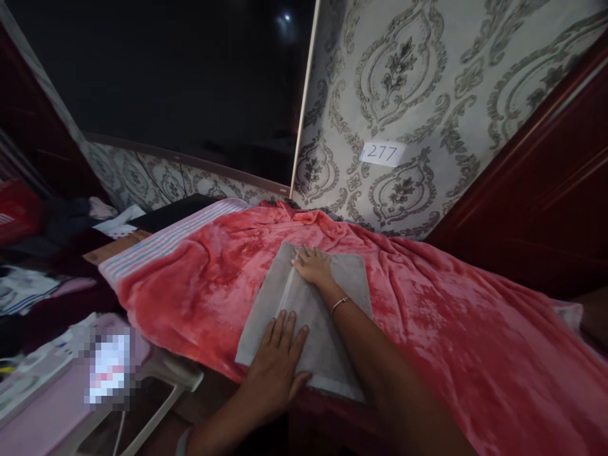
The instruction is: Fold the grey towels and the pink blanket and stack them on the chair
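Observation:
A grey folded cloth [337,342], perhaps a towel, lies flat on a red plush blanket [437,316]. A lighter band runs along the cloth's left part and along its near edge. My left hand [280,361] rests on the near left part of the cloth, palm down with the fingers stretched out. Farther off, my right hand [313,265] presses flat near the cloth's far edge, its fingers spread. A thin bracelet [339,305] circles the right wrist. Neither hand grips anything.
A large dark television screen [180,82] stands behind, beside patterned wallpaper [403,76] bearing a paper label [381,154] marked 277. Dark red wood [536,171] rises at the right. Piled clothes [28,288] and a pale plastic chair or stool frame [178,377] are at the left.

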The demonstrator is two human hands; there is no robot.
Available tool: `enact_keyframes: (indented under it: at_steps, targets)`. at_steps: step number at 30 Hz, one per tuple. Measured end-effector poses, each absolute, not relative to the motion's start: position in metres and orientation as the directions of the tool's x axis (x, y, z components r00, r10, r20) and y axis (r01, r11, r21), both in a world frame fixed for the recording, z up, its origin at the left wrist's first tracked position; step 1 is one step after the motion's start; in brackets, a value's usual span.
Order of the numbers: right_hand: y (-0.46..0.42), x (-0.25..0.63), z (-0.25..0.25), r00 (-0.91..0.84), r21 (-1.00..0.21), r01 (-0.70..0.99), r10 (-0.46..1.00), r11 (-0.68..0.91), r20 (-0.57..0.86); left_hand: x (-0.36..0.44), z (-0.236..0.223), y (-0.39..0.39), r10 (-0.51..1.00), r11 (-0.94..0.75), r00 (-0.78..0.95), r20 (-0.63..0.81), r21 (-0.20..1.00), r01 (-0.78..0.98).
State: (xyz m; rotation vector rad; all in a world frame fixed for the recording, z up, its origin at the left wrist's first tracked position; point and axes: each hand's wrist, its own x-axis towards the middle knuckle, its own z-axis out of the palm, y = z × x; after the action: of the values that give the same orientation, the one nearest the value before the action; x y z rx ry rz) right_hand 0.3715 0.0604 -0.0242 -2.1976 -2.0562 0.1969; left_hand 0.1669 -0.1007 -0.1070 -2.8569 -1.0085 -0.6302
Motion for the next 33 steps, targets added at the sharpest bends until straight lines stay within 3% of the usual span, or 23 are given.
enact_keyframes:
  at_steps: [8,13,17,22,27,33]
  targets:
    - [0.048,0.369,-0.009,0.045,-0.185,0.981,0.996,-0.058,-0.071,0.158,-0.104,-0.103,0.584,-0.793,0.720,0.375,0.078,0.604]
    - [0.003,0.368,-0.020,-0.138,-0.152,0.980,0.987,0.125,-0.078,0.161,-0.103,-0.102,0.596,-0.789,0.706,0.383,0.116,0.604]
    - [-0.025,0.373,-0.026,-0.249,-0.168,0.958,0.966,0.234,-0.076,0.157,-0.074,-0.093,0.633,-0.774,0.710,0.309,0.235,0.587]
    - [-0.010,0.372,-0.011,-0.201,-0.165,0.967,0.979,0.192,-0.038,0.146,-0.041,-0.066,0.687,-0.726,0.668,0.286,0.301,0.618]
    - [0.030,0.355,-0.005,-0.145,-0.153,0.978,0.990,0.143,-0.002,0.145,-0.059,-0.061,0.678,-0.735,0.694,0.242,0.238,0.635]
    - [0.060,0.347,-0.019,-0.133,-0.149,0.981,0.989,0.121,-0.071,0.149,-0.075,-0.068,0.702,-0.713,0.675,0.229,0.205,0.671]
